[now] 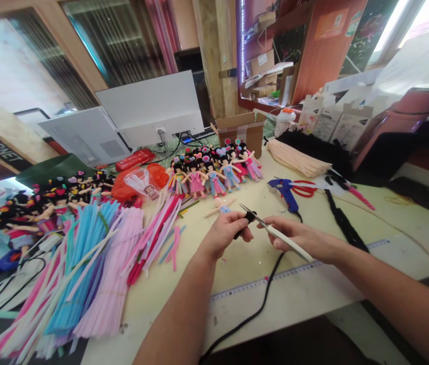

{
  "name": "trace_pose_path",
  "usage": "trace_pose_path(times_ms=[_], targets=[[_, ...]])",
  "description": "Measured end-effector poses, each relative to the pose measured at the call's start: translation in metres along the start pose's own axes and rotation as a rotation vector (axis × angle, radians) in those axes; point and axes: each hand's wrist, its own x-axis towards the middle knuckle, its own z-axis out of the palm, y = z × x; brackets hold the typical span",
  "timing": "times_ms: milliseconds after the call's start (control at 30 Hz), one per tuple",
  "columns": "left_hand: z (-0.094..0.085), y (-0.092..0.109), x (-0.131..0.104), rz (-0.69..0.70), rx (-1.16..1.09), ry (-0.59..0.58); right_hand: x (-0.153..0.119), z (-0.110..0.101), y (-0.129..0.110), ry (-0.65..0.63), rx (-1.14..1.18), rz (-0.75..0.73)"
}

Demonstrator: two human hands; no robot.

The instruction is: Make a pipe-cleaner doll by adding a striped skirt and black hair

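My left hand (226, 232) is closed, pinching a small black fuzzy piece (250, 217) between thumb and fingers. In my right hand (301, 237) is a pair of scissors (288, 243) with pale handles, its blades pointing left. The blades lie against the black piece; whether they bite into it I cannot tell. Just beyond my left fingers a small doll body (222, 205) of pale and blue fuzzy stems lies on the table. A blue glue gun (286, 193) rests past my right hand, and its black cord passes under that hand toward the front edge.
Bundles of pipe cleaners (81, 263) cover the left side. Finished dolls (209, 175) stand at the back, with more dolls (58, 203) at far left. Red-handled scissors (304, 189) lie beside the glue gun. A ruler (245, 289) runs along the front; a monitor (151, 106) stands behind.
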Motion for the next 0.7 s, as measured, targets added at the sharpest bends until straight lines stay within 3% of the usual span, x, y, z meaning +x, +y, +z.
trace_pose_path(times_ms=[700], targets=[[0.0008, -0.0013, 0.0000, 0.010, -0.028, -0.036, -0.0044, 0.0005, -0.0012, 0.026, -0.057, 0.031]])
